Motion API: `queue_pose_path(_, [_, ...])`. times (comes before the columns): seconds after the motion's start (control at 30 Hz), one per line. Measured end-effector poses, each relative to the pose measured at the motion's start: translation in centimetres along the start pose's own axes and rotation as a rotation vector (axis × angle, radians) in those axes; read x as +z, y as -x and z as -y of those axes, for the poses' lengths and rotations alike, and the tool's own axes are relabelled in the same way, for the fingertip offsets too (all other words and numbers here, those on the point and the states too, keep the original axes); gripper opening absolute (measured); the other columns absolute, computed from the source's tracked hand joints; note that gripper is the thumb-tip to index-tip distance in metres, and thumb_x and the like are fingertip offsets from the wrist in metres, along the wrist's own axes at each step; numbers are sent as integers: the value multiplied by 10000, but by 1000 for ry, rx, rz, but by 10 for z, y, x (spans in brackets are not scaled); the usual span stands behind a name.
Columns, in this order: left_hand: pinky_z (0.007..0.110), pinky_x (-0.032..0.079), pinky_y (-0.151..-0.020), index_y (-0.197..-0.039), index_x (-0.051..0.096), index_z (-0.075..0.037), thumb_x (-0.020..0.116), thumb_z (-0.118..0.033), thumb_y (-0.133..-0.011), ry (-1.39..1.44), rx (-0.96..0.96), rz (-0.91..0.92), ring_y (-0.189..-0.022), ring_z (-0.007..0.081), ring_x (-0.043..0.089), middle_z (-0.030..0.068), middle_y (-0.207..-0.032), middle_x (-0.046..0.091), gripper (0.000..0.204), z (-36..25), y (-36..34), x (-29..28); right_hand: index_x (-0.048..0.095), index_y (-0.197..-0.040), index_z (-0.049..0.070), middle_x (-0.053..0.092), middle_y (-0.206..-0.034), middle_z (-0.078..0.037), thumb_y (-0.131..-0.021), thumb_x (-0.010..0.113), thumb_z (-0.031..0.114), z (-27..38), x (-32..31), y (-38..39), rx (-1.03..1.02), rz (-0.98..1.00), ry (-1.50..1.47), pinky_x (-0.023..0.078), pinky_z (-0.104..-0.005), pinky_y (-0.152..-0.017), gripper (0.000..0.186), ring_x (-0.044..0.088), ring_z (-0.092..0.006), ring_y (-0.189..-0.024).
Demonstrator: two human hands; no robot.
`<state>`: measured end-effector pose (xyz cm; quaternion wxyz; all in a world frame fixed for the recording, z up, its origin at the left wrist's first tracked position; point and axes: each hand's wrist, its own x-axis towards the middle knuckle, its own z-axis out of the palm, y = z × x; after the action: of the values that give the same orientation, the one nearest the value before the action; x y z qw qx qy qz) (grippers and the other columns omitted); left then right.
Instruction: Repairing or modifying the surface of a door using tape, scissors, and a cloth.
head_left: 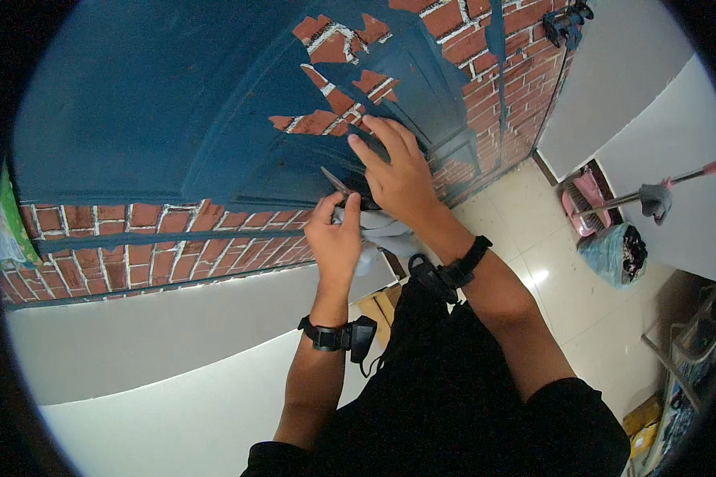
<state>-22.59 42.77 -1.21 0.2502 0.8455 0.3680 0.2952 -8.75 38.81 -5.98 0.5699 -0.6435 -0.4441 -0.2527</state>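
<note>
A glossy cream tiled floor [525, 208] stretches along the right of the scene, carrying, toward the far right, a pink dustpan [585, 188] with a broom's dark bristles [595, 215] against it, a light blue plastic bag [601, 254] of dark contents just beside them, and, nearer, a metal tubular frame [670, 370].
</note>
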Motion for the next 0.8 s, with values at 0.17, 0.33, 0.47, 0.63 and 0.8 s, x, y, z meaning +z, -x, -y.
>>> queue_pose_path(0.17, [291, 484, -772, -973, 693, 55, 736, -185, -898, 53, -75, -18, -811, 145, 607, 101, -877, 710, 254, 14, 5, -1, 632, -1265, 132, 561, -1196, -149, -795, 639, 37, 12, -3, -19, 56, 17, 0, 482, -442, -891, 480, 552, -344, -1052])
queue_pose_path(0.33, [274, 474, -762, -971, 693, 48, 733, -183, -903, 79, -89, -15, -801, 126, 587, 80, -865, 701, 244, 9, 2, -1, 667, -1192, 195, 548, -1181, -141, -803, 659, 54, -4, 4, -17, 47, -27, -6, 467, -446, -884, 414, 549, -351, -1056])
queue_pose_path(0.47, [284, 479, -783, -974, 684, 59, 735, -167, -900, 101, -108, -12, -818, 154, 606, 103, -885, 699, 243, 12, 2, -3, 678, -1143, 149, 541, -1186, -133, -802, 667, 55, 2, 5, -20, 40, -61, -33, 453, -462, -889, 353, 544, -350, -1045])
queue_pose_path(0.63, [300, 485, -797, -972, 680, 67, 738, -150, -893, 76, -119, -16, -828, 192, 628, 134, -899, 694, 238, 10, 0, -3, 663, -1158, 119, 519, -1194, -156, -777, 678, 40, -9, 9, -17, 33, -21, -34, 434, -461, -894, 390, 518, -348, -1046])
queue_pose_path(0.8, [308, 488, -799, -975, 680, 64, 739, -146, -887, 55, -116, -14, -831, 204, 634, 137, -905, 691, 235, 20, -2, -5, 655, -1165, 127, 509, -1188, -152, -758, 680, 31, -7, 13, -17, 24, -52, -63, 418, -470, -898, 419, 507, -350, -1058])
